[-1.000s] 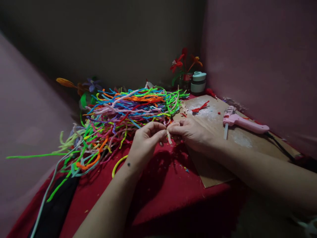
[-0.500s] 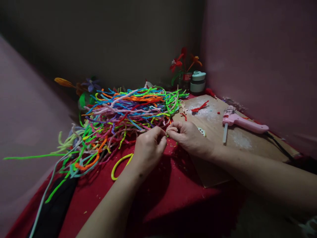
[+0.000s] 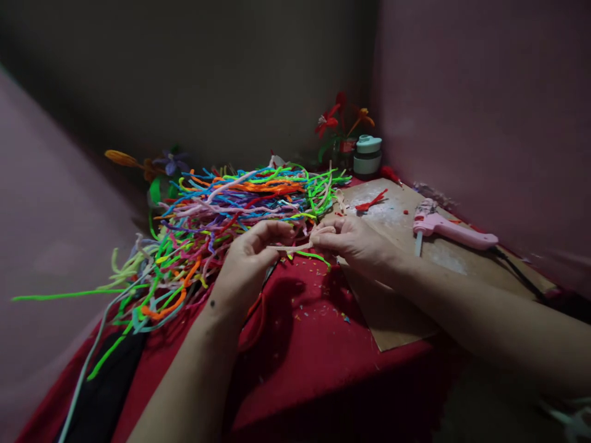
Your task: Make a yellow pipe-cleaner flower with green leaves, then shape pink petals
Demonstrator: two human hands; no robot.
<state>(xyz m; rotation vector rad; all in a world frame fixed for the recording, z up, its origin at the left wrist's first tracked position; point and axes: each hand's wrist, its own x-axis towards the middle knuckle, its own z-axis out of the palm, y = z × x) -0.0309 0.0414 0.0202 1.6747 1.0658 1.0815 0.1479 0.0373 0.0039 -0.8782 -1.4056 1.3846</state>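
A pale peach pipe cleaner (image 3: 298,248) stretches between my two hands above the red cloth. My right hand (image 3: 353,243) pinches it where it is bent into a small folded loop. At its other end, my left hand (image 3: 253,249) has the strand at the thumb, its index finger curved above. A short green pipe cleaner (image 3: 314,256) lies just below the strand. Beyond my left hand spreads a large heap of multicoloured pipe cleaners (image 3: 249,191). Under my left wrist a dark red loop-shaped handle (image 3: 259,326) shows partly; the rest is hidden.
A pink glue gun (image 3: 455,231) lies on a brown board (image 3: 397,314) to the right, with red pipe cleaner pieces (image 3: 372,202) nearby. Behind stand a mint-lidded container (image 3: 368,154) and red fuzzy flowers (image 3: 329,120). Small scraps dot the red cloth (image 3: 305,369).
My left hand has moved left, away from my right hand, and the peach strand now shows between them. The yellow loop seen by my left forearm is no longer visible.
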